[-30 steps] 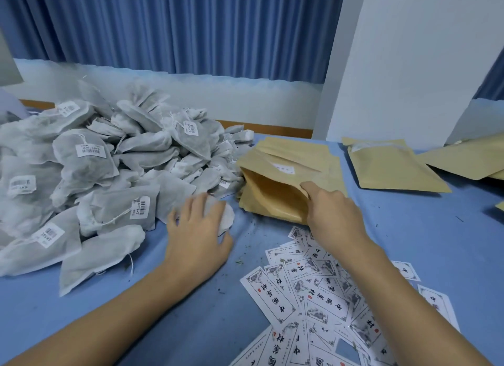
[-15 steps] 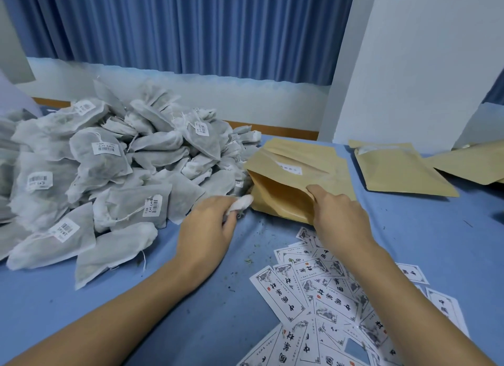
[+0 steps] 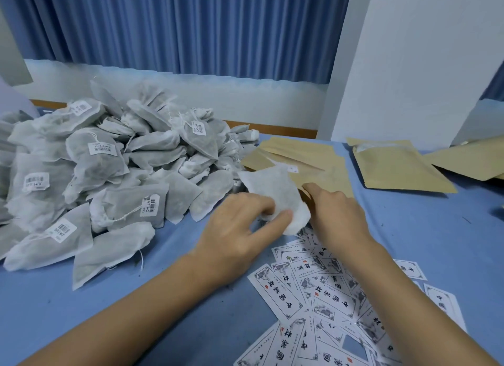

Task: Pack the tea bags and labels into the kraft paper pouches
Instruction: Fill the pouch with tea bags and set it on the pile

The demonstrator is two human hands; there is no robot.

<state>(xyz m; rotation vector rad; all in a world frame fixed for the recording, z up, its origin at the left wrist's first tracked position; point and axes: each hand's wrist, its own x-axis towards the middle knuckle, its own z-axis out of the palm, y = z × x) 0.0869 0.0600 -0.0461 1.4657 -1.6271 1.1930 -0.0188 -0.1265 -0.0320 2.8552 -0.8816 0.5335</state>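
The left hand (image 3: 234,229) pinches a tea bag (image 3: 272,191) by its near end between thumb and fingertips. The bag's long axis points away over the kraft paper pouch (image 3: 327,172) just beyond. The right hand (image 3: 338,215) grips the pouch's near edge with curled fingers.

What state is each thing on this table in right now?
left hand: pinches held tea bag.
held tea bag: lifted, before front pouch.
right hand: grips front pouch's edge.
front pouch: lying down, mouth hidden.
tea bag pile: heaped, loose.
labels: scattered flat.
second pouch: flat, untouched.
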